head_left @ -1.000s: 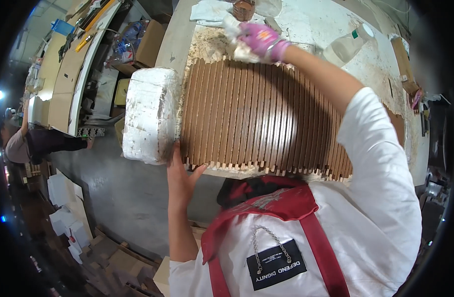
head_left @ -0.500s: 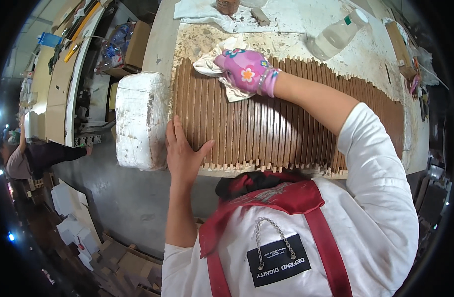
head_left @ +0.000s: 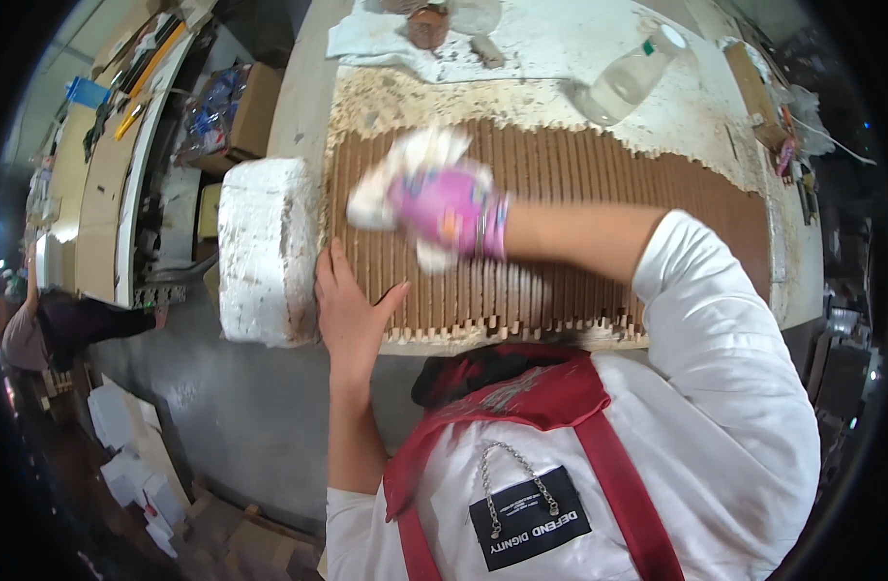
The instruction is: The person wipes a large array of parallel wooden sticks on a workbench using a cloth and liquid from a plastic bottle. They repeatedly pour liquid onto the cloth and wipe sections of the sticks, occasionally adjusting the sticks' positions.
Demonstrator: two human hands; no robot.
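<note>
Drawn nearer along the brown ribbed panel [head_left: 599,194] since half a second ago, the right hand [head_left: 449,208], in a pink glove, is seen blurred over the panel's left half, its fingers clamped on a white cloth [head_left: 405,169] that is pressed against the ridges. Earlier the cloth was held at the panel's far edge; it is now shown about midway across the slats.

The left hand [head_left: 347,310], bare, is kept where it was, laid flat with fingers spread apart on the panel's near left corner, gripping nothing, its side just beside a white foam block [head_left: 268,250] that is set against the panel's left end. The block's surface is seen smeared with brown.

The panel itself is laid across a pale worktable [head_left: 560,58], whose surface beyond it is speckled with brown crumbs. A clear plastic bottle [head_left: 630,79] with a white cap and a green band is seen lying tilted past the panel's far edge. A small brown pot [head_left: 427,24] is set on a white rag [head_left: 376,44] at the table's far side.

Left of the table, a brown cardboard box [head_left: 253,114] is shown, with blue-and-clear packets [head_left: 211,102] beside it. A black rectangular label with white lettering [head_left: 529,513] is worn on the white shirt, between red straps.
</note>
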